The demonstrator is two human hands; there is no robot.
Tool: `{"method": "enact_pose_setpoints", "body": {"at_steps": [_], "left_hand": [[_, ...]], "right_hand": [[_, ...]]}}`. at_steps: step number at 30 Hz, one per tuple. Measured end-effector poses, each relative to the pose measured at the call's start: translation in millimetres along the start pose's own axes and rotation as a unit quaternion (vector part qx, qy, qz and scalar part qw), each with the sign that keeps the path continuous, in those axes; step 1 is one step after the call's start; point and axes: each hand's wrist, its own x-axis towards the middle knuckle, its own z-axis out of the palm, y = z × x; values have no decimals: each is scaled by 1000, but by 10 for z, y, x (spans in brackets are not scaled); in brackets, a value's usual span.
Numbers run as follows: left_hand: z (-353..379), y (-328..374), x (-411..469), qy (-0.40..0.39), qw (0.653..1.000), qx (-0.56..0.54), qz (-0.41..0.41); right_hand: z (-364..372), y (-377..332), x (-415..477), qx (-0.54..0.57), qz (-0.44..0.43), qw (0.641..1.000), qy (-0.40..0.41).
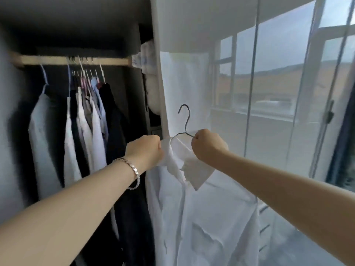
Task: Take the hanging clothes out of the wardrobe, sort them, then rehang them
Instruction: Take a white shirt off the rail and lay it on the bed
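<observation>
A white collared shirt hangs on a thin metal hanger in front of the wardrobe's white side panel. My left hand, a silver bracelet on its wrist, grips the shirt's collar at the hanger's left shoulder. My right hand grips the hanger's right arm just below the hook. To the left, inside the dark wardrobe, several white, blue and black garments hang from a wooden rail.
The wardrobe's white side panel stands between the open compartment and a large window on the right. Folded bedding fills the shelf space by the rail's right end. A dark frame edge lies far right.
</observation>
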Motion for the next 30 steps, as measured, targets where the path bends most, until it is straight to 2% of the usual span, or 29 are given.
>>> {"method": "enact_pose_setpoints", "body": {"at_steps": [9, 14, 17, 24, 30], "left_hand": [[833, 2027, -869, -101, 984, -91, 111], [1319, 3393, -1605, -188, 952, -139, 196], [1509, 4027, -2023, -213, 926, -142, 278], [1827, 5060, -2791, -255, 852, -169, 425], [1883, 5614, -3282, -267, 771, -187, 547]], "right_hand": [[-880, 2101, -1325, -21, 136, 988, 72], [-1442, 3297, -2404, -19, 263, 954, 140], [-1647, 3796, -2982, -34, 326, 930, 165], [-2039, 4383, -4069, -90, 437, 863, 239], [-2255, 4291, -4713, -163, 500, 791, 311]]}}
